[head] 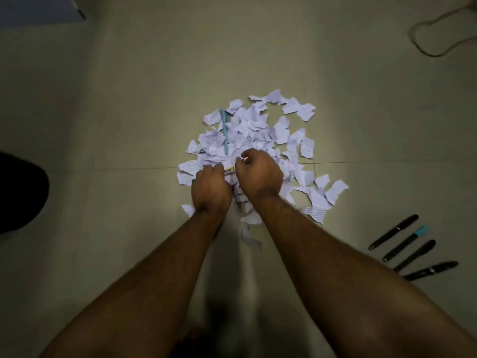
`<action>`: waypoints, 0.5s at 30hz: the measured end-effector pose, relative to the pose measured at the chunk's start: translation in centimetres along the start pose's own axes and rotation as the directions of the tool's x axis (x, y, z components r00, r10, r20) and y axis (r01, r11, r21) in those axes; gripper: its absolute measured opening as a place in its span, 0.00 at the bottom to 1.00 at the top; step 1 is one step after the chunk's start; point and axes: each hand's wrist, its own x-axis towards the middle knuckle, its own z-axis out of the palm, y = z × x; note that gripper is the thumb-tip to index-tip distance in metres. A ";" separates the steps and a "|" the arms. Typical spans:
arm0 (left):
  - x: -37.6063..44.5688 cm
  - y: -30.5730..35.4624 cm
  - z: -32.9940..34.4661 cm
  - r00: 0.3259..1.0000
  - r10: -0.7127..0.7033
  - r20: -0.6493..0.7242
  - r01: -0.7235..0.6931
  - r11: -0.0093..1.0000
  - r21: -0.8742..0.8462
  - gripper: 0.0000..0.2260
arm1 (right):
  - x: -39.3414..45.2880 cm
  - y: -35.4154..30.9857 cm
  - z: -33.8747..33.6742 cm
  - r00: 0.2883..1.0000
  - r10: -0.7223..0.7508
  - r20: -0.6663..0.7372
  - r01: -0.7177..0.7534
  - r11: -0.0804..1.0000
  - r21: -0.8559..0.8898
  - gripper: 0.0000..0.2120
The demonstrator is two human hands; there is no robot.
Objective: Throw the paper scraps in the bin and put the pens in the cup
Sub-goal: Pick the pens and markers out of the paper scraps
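Two bare forearms reach forward from the bottom of the view toward a heap of torn paper scraps (258,140) on a pale tiled floor (129,99), and that heap serves as the landmark for everything else. At the near edge of the heap, the left hand (210,188) and right hand (259,173) sit close together, knuckles up, both curled. Between them shows a short stretch of a whiteboard marker (228,170) with a yellow label, lying among the scraps; the left hand's grip appears clenched around one end of it, probably to lift it free of the paper. The right hand's grip is also clenched, on the marker's other end or on scraps beside it, though the fingers are hidden and I cannot tell which. On the far left part of the heap, a light blue pen (225,131) lies on top of the scraps, pointing away from the camera. Well to the right of the heap and nearer the camera, four dark pens (410,248) lie side by side in a loose row, likely set apart so they stay separate from the paper. Well to the left of the heap, a dark rounded shape (20,192) sits at the frame edge; it may be the bin, but I cannot tell. No cup is visible. Far beyond the heap to the right, a looped cord (426,34) lies on the floor.
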 end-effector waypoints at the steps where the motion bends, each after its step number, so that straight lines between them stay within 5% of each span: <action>1: 0.3 -0.3 -0.1 1.000 -0.025 -0.006 0.026 1.000 0.009 0.12 | 0.6 -0.6 0.3 0.999 -0.013 0.031 0.014 0.999 -0.034 0.14; 5: 1.2 -1.7 -1.1 0.999 0.034 0.003 -0.034 0.998 0.052 0.09 | 2.9 -2.4 1.1 0.991 0.005 0.137 0.013 0.991 -0.130 0.17; 10: -0.4 -3.7 -2.5 0.983 0.179 -0.042 -0.153 0.925 0.348 0.05 | 4.0 -3.4 2.4 0.976 0.039 0.213 0.013 0.972 -0.234 0.21; 15: -0.1 -4.3 -1.7 0.996 0.091 0.012 -0.091 0.994 0.065 0.09 | 4.3 -3.8 3.3 0.969 0.085 0.233 -0.033 0.975 -0.219 0.20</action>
